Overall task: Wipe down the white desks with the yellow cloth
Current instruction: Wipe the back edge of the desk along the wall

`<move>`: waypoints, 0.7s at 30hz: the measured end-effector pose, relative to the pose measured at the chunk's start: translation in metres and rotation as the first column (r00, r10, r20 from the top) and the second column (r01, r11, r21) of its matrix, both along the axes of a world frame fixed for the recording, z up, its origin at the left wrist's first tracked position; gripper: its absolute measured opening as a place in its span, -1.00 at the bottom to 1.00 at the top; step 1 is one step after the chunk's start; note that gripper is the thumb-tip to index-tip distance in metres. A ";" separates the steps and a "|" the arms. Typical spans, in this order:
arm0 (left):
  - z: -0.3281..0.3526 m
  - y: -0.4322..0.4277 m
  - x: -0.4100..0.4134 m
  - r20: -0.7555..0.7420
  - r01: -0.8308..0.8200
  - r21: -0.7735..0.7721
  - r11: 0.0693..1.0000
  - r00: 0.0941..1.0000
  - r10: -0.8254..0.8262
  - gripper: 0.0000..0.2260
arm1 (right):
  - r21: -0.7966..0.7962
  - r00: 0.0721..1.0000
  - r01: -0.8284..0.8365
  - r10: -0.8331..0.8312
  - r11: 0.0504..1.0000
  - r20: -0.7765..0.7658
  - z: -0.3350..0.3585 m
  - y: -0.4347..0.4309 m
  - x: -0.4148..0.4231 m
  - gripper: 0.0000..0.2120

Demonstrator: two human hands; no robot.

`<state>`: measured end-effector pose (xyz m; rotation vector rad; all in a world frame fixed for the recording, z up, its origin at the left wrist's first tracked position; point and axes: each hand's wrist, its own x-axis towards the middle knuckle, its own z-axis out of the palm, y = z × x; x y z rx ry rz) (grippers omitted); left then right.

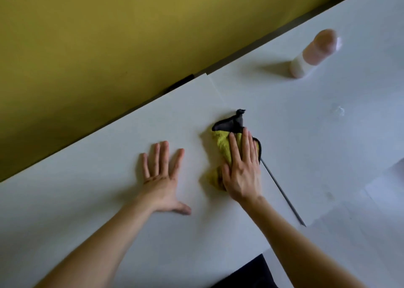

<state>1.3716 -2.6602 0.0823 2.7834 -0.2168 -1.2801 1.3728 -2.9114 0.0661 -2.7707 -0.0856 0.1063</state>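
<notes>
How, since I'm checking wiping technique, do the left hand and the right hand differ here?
The left hand lies bare on the white desk; the right hand presses on the yellow cloth. The left hand's fingers are spread wide with the thumb out; the right hand's fingers lie close together. Both are flat, palm down, with straight fingers pointing toward the desk's far edge.

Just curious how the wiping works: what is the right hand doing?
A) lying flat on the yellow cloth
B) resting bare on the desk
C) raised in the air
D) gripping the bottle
A: the right hand lies flat on the yellow cloth, pressing it onto the white desk.
</notes>
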 end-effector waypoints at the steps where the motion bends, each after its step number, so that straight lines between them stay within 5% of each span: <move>1: 0.001 -0.001 0.001 -0.004 -0.003 -0.004 1.000 1.000 0.003 0.58 | -0.009 1.000 0.019 -0.019 1.000 -0.003 -0.002 0.005 0.007 -0.21; 9: 0.005 -0.008 0.005 -0.009 -0.023 0.085 0.996 1.000 0.023 0.58 | 0.020 0.999 0.022 -0.023 1.000 0.044 -0.014 0.099 0.173 -0.27; 18: 0.018 -0.010 0.006 -0.050 0.009 0.069 0.998 0.999 -0.006 0.59 | 0.021 1.000 0.009 -0.009 1.000 0.013 -0.007 -0.068 -0.091 -0.19; 21: 0.017 -0.010 0.004 -0.032 0.011 0.077 0.997 0.999 -0.008 0.59 | -0.035 0.996 0.086 -0.087 0.996 -0.020 -0.008 -0.064 -0.101 -0.20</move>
